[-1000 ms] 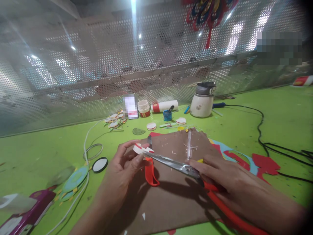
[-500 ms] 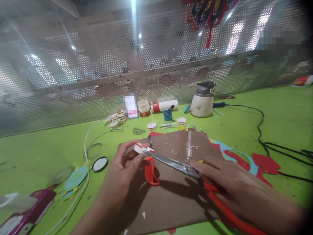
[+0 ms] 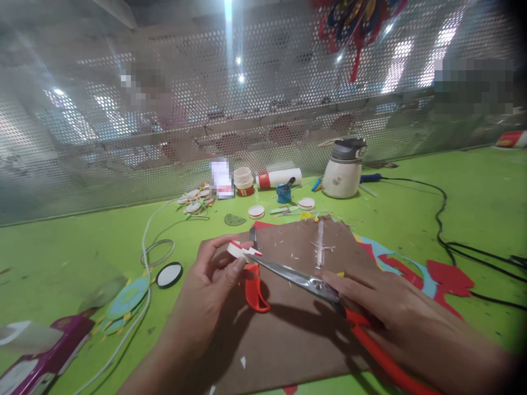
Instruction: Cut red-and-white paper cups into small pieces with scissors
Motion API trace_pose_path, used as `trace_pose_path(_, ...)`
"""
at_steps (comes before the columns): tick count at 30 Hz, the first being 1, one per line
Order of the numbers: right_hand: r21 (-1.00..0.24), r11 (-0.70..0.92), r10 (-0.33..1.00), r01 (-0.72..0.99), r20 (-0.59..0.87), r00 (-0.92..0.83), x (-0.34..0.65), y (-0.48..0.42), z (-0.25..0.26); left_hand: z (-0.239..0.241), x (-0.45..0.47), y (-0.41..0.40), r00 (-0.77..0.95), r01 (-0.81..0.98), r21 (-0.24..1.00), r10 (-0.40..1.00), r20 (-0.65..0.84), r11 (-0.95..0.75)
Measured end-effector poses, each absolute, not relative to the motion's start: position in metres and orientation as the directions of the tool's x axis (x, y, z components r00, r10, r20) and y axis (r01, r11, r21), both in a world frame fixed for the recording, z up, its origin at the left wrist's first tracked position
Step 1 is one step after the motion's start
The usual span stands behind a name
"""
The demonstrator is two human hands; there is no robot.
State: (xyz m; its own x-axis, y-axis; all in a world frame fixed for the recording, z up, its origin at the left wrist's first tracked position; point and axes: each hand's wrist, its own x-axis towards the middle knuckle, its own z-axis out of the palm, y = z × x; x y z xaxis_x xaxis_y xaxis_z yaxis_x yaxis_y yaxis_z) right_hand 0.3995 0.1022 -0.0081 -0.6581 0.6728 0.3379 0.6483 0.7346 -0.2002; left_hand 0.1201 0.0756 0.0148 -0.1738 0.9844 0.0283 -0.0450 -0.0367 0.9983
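Note:
My left hand (image 3: pixel 216 274) pinches a small white paper piece with a red edge (image 3: pixel 235 249), which looks cut from a paper cup. In my right hand (image 3: pixel 374 296) is a pair of scissors (image 3: pixel 296 277) with red handles, its blades pointing left. The blade tips meet the paper piece beside my left thumb; whether they are parted there I cannot tell. Below both hands lies a brown board (image 3: pixel 284 340) with small white scraps. On it, an orange-handled tool (image 3: pixel 256 291) sits just under the paper, partly hidden by my left hand.
Behind the board stand a white bottle (image 3: pixel 341 175), a blue paint pot (image 3: pixel 283 193), stacked paper cups (image 3: pixel 244 181) and a phone (image 3: pixel 222 178). A white cable (image 3: pixel 144 241) and a purple device (image 3: pixel 53 351) are at left. Red paper scraps (image 3: pixel 448 277) and a black cable (image 3: pixel 440 214) lie right.
The whole view has shifted very slightly. Both hands, the scissors and the paper piece keep nearly the same position relative to one another.

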Motion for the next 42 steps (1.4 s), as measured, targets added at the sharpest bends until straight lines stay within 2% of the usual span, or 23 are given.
trace_pose_path(4,-0.177,0.746,0.657,0.642,0.355,-0.666,0.397,0.103,-0.004,0.020,0.125,0.073,-0.223,-0.032,0.999,0.975,0.027,-0.035)
trace_pose_path(12,-0.204,0.727,0.681,0.655,0.328,-0.654,0.398,0.103,-0.004,0.023,0.118,0.075,-0.191,0.050,0.998,0.981,0.046,-0.037)
trace_pose_path(25,-0.206,0.732,0.676,0.649,0.331,-0.658,0.397,0.103,-0.007,0.014,0.115,0.076,-0.142,-0.099,0.995,0.990,-0.002,-0.013)
trace_pose_path(35,-0.153,0.752,0.644,0.641,0.379,-0.665,0.398,0.104,-0.005,0.018,0.114,0.076,-0.132,-0.053,0.999,0.991,0.005,-0.012)
trace_pose_path(42,-0.207,0.719,0.688,0.664,0.351,-0.635,0.401,0.103,-0.011,0.016,0.114,0.077,-0.129,-0.027,1.000,0.992,0.010,-0.014)
